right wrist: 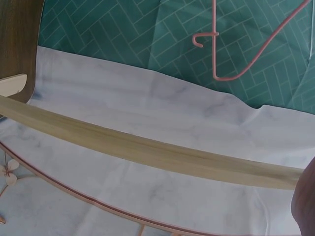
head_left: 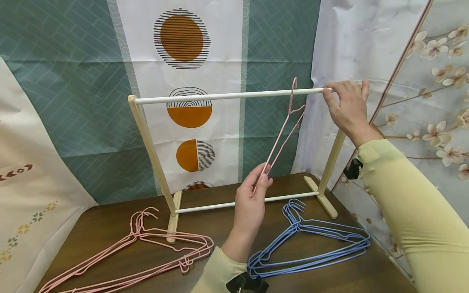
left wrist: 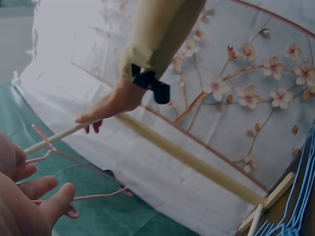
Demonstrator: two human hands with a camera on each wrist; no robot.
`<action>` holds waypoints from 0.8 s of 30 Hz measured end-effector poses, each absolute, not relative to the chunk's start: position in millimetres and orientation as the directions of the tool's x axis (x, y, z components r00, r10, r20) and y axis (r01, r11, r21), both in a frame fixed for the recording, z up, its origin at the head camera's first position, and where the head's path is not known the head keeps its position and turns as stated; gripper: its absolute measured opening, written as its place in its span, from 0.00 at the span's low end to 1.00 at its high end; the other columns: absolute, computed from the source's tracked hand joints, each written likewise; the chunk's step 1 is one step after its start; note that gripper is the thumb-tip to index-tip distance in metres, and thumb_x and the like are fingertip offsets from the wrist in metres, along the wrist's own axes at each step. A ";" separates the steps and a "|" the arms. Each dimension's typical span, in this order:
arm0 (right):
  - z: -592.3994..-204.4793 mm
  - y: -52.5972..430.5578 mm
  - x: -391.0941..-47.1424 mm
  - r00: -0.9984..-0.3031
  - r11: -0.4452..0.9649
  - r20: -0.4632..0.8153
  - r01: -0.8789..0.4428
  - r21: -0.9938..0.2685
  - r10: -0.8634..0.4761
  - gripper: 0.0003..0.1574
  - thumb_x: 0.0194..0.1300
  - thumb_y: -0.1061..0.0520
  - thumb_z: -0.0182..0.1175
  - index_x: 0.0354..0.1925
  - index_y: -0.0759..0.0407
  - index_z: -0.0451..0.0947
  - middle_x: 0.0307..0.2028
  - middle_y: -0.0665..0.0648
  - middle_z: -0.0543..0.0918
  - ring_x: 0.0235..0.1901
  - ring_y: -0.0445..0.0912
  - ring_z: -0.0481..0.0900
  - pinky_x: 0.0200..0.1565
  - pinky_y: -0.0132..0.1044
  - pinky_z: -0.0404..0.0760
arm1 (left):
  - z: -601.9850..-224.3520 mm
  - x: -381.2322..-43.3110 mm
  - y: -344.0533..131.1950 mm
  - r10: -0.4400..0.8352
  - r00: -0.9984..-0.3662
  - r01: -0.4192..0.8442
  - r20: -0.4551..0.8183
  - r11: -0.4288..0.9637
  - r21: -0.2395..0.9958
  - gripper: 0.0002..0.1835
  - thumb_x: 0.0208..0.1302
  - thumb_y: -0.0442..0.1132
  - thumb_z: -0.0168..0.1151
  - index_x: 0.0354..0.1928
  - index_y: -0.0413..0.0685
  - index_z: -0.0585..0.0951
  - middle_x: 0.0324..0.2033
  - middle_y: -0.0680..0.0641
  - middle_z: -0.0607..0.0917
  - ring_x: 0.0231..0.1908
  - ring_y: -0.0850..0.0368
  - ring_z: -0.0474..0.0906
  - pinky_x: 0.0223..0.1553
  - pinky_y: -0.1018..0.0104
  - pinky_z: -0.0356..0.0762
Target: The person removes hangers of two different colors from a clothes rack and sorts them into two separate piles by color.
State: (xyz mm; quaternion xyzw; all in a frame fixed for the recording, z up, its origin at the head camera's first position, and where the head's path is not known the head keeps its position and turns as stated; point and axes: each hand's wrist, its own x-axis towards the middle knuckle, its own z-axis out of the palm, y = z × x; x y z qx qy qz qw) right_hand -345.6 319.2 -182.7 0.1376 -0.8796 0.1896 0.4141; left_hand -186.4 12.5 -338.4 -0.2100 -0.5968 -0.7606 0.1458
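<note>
A pink wire hanger hooks up over the white top rail of a small wooden rack, toward its right end. Low on the hanger, my left hand pinches it between thumb and fingers; the hanger is turned nearly edge-on to the head view. My right hand grips the rail's right end, where it meets the wooden post, thumb in front and fingers over the top. In the right wrist view, a corner of the pink hanger shows beyond the post, and only part of the right hand is visible at the edge.
Several pink hangers lie stacked on the dark wooden table at left. Blue hangers lie in a pile at right, before the rack's foot. A white lower rail joins the posts. Patterned cloths hang behind and at both sides.
</note>
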 end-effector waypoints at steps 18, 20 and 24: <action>-182.6 317.1 -350.1 -0.624 0.884 0.777 -0.405 -0.231 -0.082 0.33 0.89 0.39 0.47 0.66 0.61 0.82 0.61 0.71 0.81 0.72 0.71 0.68 0.82 0.52 0.22 | -334.0 -181.5 -57.3 0.107 -0.872 0.414 0.478 -0.362 0.835 0.21 0.89 0.33 0.50 0.75 0.33 0.76 0.64 0.32 0.86 0.62 0.37 0.86 0.63 0.51 0.85; -182.5 317.8 -349.6 -0.623 0.885 0.778 -0.404 -0.232 -0.080 0.32 0.89 0.39 0.47 0.66 0.61 0.82 0.61 0.71 0.82 0.72 0.71 0.68 0.82 0.52 0.22 | -334.5 -180.3 -62.0 0.110 -0.875 0.404 0.471 -0.368 0.837 0.21 0.89 0.33 0.50 0.75 0.32 0.75 0.63 0.31 0.86 0.62 0.39 0.87 0.62 0.50 0.86; -181.9 320.4 -347.9 -0.623 0.886 0.779 -0.401 -0.234 -0.076 0.31 0.89 0.40 0.48 0.66 0.62 0.82 0.62 0.71 0.82 0.71 0.71 0.69 0.82 0.52 0.22 | -335.2 -177.1 -71.6 0.117 -0.879 0.394 0.461 -0.365 0.844 0.21 0.90 0.35 0.51 0.76 0.34 0.76 0.63 0.32 0.86 0.60 0.43 0.88 0.60 0.50 0.87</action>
